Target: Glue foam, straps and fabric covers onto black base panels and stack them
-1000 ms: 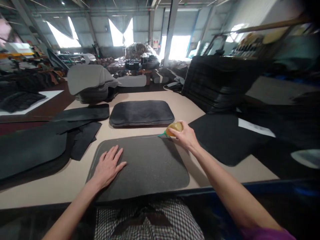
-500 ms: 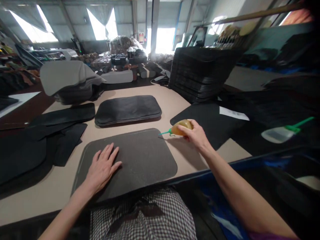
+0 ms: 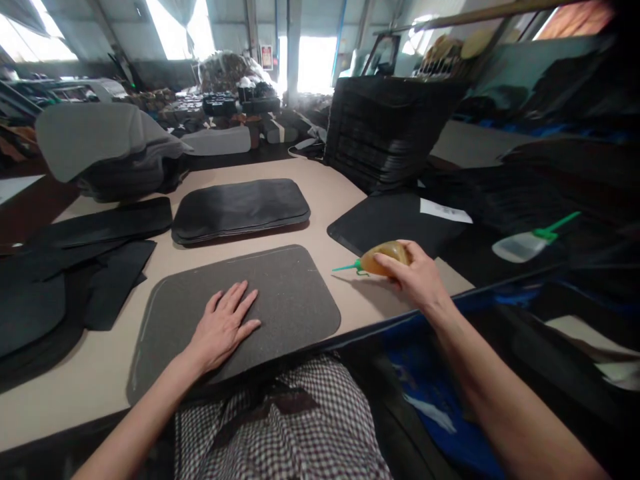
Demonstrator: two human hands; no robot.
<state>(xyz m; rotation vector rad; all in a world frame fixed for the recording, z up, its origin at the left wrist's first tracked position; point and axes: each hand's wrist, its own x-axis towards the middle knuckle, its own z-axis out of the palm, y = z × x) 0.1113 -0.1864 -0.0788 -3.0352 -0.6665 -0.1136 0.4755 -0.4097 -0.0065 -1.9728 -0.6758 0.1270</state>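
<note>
A dark grey rounded mat (image 3: 280, 293) lies flat on the beige table (image 3: 330, 193) in front of me. My left hand (image 3: 223, 327) rests palm down on the mat, fingers spread. My right hand (image 3: 417, 277) grips a yellowish squeeze bottle (image 3: 383, 259) with a green nozzle that points left. The bottle hovers over the bare table, just right of the mat's right edge. A pale line runs along the mat's far and left edges.
A stack of black mats (image 3: 240, 208) lies farther back. Loose black pieces (image 3: 75, 267) cover the table's left side, and a black sheet (image 3: 395, 220) lies on the right. A second bottle with a green nozzle (image 3: 530, 243) lies at right. A tall black stack (image 3: 390, 130) stands behind.
My right hand has drawn the bottle away from the mat's far right corner, toward the right and nearer to me. The view has swung to the right. My left hand stays on the mat.
</note>
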